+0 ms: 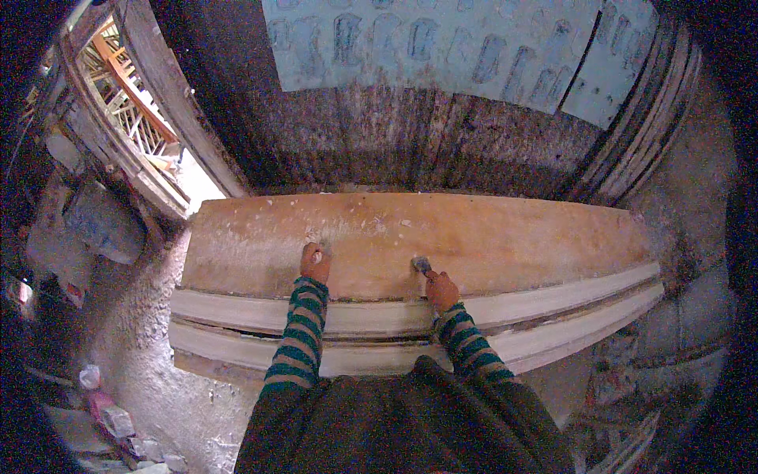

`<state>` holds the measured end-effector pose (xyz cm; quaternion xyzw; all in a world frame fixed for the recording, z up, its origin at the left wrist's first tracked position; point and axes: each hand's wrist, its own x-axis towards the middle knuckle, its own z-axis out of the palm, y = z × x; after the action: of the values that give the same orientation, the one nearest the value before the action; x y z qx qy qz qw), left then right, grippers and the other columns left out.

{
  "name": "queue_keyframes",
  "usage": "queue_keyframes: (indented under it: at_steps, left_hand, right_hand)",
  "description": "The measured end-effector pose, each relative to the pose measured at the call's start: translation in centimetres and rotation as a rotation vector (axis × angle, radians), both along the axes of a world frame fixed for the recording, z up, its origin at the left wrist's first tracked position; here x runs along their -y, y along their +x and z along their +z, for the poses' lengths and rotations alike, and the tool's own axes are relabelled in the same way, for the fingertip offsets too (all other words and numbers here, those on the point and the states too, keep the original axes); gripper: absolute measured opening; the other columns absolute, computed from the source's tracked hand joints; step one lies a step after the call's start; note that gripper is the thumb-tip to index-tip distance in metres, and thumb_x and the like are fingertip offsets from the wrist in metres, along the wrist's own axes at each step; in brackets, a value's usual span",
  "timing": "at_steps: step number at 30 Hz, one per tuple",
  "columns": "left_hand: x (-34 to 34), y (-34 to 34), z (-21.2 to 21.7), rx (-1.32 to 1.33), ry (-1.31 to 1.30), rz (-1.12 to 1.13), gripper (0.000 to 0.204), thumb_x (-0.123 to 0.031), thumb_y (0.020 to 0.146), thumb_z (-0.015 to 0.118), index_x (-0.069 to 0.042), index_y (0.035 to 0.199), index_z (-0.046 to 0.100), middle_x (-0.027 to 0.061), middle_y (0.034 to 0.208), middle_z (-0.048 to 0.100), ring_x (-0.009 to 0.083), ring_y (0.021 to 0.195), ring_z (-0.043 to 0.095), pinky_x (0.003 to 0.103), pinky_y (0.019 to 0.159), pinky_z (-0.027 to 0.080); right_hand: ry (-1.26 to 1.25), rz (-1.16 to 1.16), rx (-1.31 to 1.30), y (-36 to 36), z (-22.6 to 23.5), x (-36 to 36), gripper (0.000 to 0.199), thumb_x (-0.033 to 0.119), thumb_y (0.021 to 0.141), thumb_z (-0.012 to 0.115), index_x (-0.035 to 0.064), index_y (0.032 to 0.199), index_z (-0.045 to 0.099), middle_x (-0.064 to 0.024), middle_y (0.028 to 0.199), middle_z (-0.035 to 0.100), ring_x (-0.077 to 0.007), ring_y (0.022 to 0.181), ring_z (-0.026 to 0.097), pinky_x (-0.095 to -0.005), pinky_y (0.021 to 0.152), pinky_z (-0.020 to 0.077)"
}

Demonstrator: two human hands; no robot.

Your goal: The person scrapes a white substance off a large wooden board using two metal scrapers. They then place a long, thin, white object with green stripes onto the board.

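In front of me lies a long brown wooden board (505, 237), marked with white specks and smears. My right hand (443, 292) is closed round the handle of a small putty knife (421, 264), its grey blade at the board's surface. To its left, my left hand (315, 264) is closed over the board, with something small and whitish showing at its fingers, too blurred to name. Along the near side of the board run two long white-coated mouldings (371, 318), parallel and split by a dark gap. Both my forearms reach across them.
Behind the board stands a dark, stained panel (395, 134) below a pale blue sheet (466, 55) with printed shapes. A bright opening with wooden pieces (130, 79) is at far left. Bags (103, 221) and white rubble (118, 423) line the left side.
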<state>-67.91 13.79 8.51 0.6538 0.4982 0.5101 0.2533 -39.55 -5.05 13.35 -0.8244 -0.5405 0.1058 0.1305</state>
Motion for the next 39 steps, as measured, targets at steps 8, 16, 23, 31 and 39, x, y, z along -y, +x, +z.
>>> queue_keyframes:
  at_steps: [8, 16, 23, 31, 39]
  left_hand:
    - [-0.9, -0.6, -1.1, -0.02, -0.171, 0.048, 0.014, -0.001, 0.072, 0.061, -0.012, 0.076, 0.054, 0.0031, 0.077, 0.052, 0.0182, 0.077, 0.053, 0.03, 0.066, 0.041]
    - [-0.9, -1.1, -1.3, -0.08, -0.015, 0.004, 0.013, -0.003, 0.074, 0.061, -0.011, 0.079, 0.052, 0.0026, 0.078, 0.052, 0.0165, 0.071, 0.05, 0.03, 0.063, 0.043]
    - [-0.2, -1.6, 0.2, 0.022, -0.181, 0.024, 0.013, -0.002, 0.072, 0.061, -0.012, 0.075, 0.053, 0.0008, 0.074, 0.049, 0.0152, 0.07, 0.045, 0.028, 0.065, 0.037]
    - [0.7, -1.4, -0.4, 0.097, -0.023, 0.026, 0.012, -0.003, 0.074, 0.062, -0.012, 0.078, 0.056, 0.0005, 0.079, 0.052, 0.0156, 0.076, 0.051, 0.029, 0.065, 0.039]
    - [3.0, -0.5, -0.2, 0.051, 0.196, 0.103, 0.016, 0.002, 0.073, 0.063, -0.011, 0.078, 0.056, 0.0006, 0.077, 0.052, 0.0144, 0.073, 0.05, 0.027, 0.061, 0.039]
  right_hand:
    - [-0.007, 0.032, -0.077, 0.0, 3.5, 0.6, 0.024, 0.026, 0.089, 0.051, 0.0168, 0.108, 0.063, -0.0211, 0.091, 0.06, -0.0399, 0.075, 0.063, -0.0508, 0.065, 0.0526]
    - [0.023, 0.052, -0.047, 2.4, -1.3, 0.1, 0.023, 0.027, 0.089, 0.052, 0.0183, 0.105, 0.064, -0.0189, 0.089, 0.06, -0.0392, 0.069, 0.062, -0.0503, 0.064, 0.0527]
    - [0.103, 0.092, -0.107, 2.1, -0.3, -3.5, 0.022, 0.025, 0.089, 0.051, 0.0167, 0.103, 0.066, -0.0197, 0.087, 0.06, -0.0401, 0.071, 0.062, -0.05, 0.065, 0.0525]
    - [0.015, 0.145, -0.041, 3.2, 1.6, -1.1, 0.023, 0.028, 0.09, 0.051, 0.0164, 0.104, 0.065, -0.0197, 0.086, 0.06, -0.0389, 0.077, 0.063, -0.0487, 0.065, 0.0525]
    - [0.087, 0.196, -0.137, 4.0, 1.5, -0.1, 0.024, 0.023, 0.089, 0.055, 0.0197, 0.111, 0.064, -0.0177, 0.087, 0.058, -0.0373, 0.07, 0.061, -0.048, 0.063, 0.0515]
